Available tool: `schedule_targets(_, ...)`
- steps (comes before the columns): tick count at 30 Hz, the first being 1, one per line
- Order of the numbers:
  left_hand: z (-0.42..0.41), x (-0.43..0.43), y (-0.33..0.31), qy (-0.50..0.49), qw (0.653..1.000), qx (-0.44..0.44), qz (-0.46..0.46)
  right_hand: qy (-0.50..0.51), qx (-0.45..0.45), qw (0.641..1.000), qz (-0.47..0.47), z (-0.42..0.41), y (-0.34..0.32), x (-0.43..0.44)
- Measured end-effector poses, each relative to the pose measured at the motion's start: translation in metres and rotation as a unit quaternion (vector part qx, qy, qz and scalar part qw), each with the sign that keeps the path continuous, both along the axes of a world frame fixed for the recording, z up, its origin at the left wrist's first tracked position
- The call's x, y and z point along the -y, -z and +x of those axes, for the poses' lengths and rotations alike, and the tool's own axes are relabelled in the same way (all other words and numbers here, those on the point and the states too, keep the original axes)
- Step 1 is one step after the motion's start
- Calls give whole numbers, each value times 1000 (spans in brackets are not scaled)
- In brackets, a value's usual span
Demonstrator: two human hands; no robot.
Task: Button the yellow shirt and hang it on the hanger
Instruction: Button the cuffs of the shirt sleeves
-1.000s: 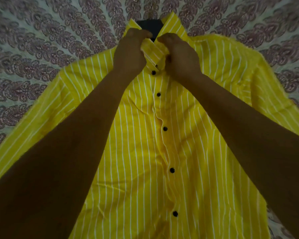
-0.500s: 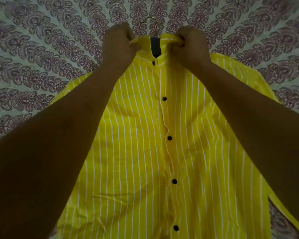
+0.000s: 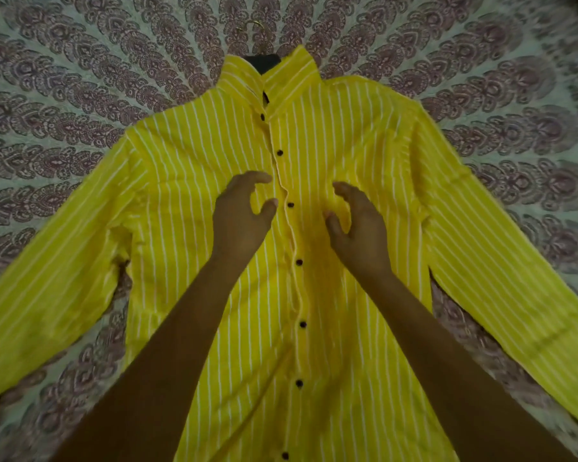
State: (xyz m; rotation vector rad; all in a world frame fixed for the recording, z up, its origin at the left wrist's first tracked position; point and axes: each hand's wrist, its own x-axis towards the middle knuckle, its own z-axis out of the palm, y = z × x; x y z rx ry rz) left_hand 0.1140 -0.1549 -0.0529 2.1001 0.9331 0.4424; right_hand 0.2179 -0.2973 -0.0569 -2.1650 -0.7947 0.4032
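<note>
Patterned bedspread [image 3: 80, 95]: paisley print, covers the whole field.

Yellow shirt [image 3: 187, 181]: lies flat, front up, in the middle of the bedspread with the collar at the far end. White pinstripes. Both sleeves are spread out and down to either side. Half a second ago only the body showed between the forearms. The front is mildly rippled along the placket.

Left hand [image 3: 241, 218] and right hand [image 3: 357, 228]: both were gripping the collar tips half a second ago. They have now let go and dropped to chest level, one on each side of the placket. Fingers loosely curled, holding nothing. Cannot tell whether they touch the cloth.

Hanger [image 3: 264, 61]: dark neck shows in the collar opening, and the metal hook lies on the bedspread beyond.

Buttons [image 3: 280, 153]: dark and small, seven visible in a line, placket closed over them.
</note>
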Motion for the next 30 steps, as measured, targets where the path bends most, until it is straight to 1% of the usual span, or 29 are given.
schedule_targets(6,-58,90,-26,71,997,-37,-19,19,-16,998,-50,-65,-25,100)
schedule_targets(9,-79,122,-40,94,992,-73,-35,48,-26,996,-68,-88,-38,140)
schedule_targets(14,-95,178,-66,153,983,-99,-26,129,-43,988,-77,-117,-67,216)
schedule_targets(21,-70,262,-79,235,963,-132,-22,222,-71,969,-85,-116,-73,302)
schedule_targets(26,-28,339,-68,292,943,-161,-10,266,-102,956,-73,-93,-60,378)
schedule_targets(30,11,405,-55,304,934,-186,-28,287,-106,948,-90,-71,-43,438)
